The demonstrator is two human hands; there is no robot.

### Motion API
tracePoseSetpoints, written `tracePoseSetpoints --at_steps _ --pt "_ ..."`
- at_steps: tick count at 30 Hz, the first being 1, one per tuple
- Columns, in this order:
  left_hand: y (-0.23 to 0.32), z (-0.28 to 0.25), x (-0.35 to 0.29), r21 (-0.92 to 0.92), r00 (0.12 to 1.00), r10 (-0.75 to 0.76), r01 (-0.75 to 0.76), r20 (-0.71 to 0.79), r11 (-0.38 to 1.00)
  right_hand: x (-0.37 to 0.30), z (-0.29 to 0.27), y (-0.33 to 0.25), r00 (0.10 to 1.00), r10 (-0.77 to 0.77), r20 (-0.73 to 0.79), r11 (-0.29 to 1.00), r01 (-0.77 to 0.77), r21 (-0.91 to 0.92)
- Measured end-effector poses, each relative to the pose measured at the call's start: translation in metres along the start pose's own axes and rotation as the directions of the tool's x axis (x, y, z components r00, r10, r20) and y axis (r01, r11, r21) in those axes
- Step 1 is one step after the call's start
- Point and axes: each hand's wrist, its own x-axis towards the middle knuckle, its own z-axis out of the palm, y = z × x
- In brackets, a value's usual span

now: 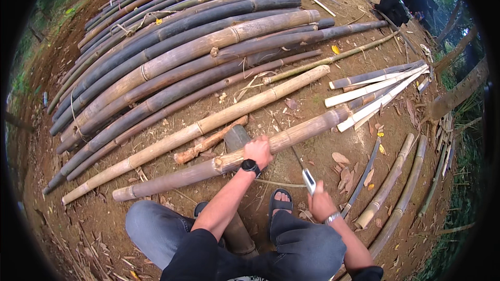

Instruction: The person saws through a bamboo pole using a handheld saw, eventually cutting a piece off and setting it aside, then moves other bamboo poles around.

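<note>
My left hand (258, 153), with a black watch at the wrist, is closed over a thick bamboo pole (172, 178) lying slantwise in front of me. In my right hand (320, 203) is the pale handle of a handsaw (309, 179). Its thin dark blade crosses the pole just right of my left hand, and the tip shows on the far side. How deep the blade sits in the bamboo I cannot tell. Under the pole, near my left hand, is a short dark bamboo piece (236, 137).
A long tan pole (208, 125) and a row of dark bamboo poles (172, 65) lie beyond. Split bamboo strips (383, 93) are at the right, with more poles (388, 182) nearer. A person (390, 8) sits far right. A tree trunk (461, 91) edges the right side.
</note>
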Motion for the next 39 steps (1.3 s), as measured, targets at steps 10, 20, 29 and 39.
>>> tracePoseSetpoints --at_steps 10,20,29,39 --pt "0.026 0.000 0.007 -0.067 0.997 0.050 -0.054 -0.054 0.996 0.016 -0.001 0.024 1.000 0.024 0.016 0.997 -0.023 -0.076" --pt "0.026 -0.002 0.013 -0.048 0.995 0.089 -0.087 0.036 0.995 0.068 0.002 0.022 1.000 0.012 -0.015 0.998 -0.013 -0.057" --pt "0.027 -0.012 0.017 -0.076 0.998 0.047 -0.044 0.043 0.996 0.049 -0.017 0.014 0.999 0.029 0.037 0.997 -0.027 -0.067" --pt "0.022 -0.021 0.006 -0.076 0.994 0.085 -0.079 0.074 0.994 0.040 -0.022 -0.005 0.995 0.046 0.087 0.999 -0.045 -0.014"
